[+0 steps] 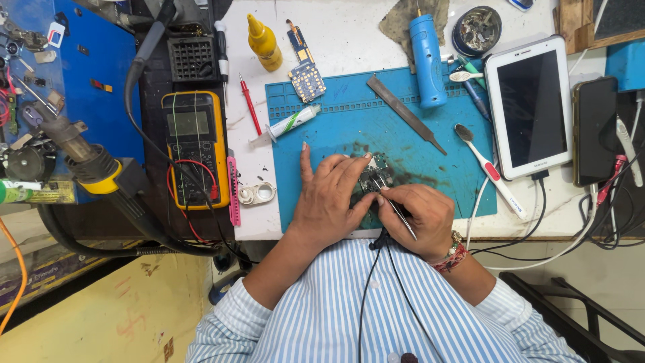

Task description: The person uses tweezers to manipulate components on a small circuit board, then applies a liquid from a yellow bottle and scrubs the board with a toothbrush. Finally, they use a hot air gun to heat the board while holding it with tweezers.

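The left hand (327, 202) presses flat on the small circuit board (374, 176) so it stays put on the blue mat (430, 181), while the right hand (420, 218), close beside it, pinches thin metal tweezers (396, 205) to poke at the tiny parts.

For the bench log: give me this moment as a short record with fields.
Setting: white workbench with a blue repair mat
Left hand: left hand presses a small circuit board onto the mat
Right hand: right hand holds tweezers, tips at the board
On the mat: metal file, white syringe tube, second circuit board
Left of mat: yellow multimeter, red probe, yellow bottle
Right of mat: white tablet, dark phone
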